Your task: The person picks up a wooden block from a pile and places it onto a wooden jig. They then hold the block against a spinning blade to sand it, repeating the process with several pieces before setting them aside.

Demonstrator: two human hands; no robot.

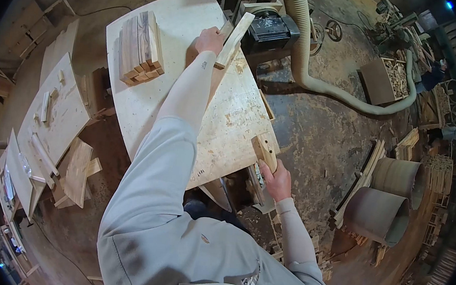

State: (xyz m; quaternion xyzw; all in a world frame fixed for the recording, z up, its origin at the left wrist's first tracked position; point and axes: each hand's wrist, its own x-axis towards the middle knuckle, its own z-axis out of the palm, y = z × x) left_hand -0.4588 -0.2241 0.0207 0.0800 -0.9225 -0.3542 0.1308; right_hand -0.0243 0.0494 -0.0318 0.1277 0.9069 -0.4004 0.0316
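My left hand (210,41) is at the far edge of a pale plywood tabletop (223,136), its fingers closed on a short wooden piece (226,29). Right beside that piece, a long pale wooden bar (236,40) lies at an angle. Near the table's close right corner, my right hand (277,181) grips the lower end of a wooden block (264,151) with dark holes in it. A stack of brown wood strips (140,49) sits on the tabletop, left of my left forearm.
Behind the table stands a dark motor (272,28), with a ribbed hose (298,39) running down to the floor and right. A plywood board with offcuts (58,109) lies at left. Two rolled brown cylinders (377,214) and a bin of wood scraps (382,80) are at right.
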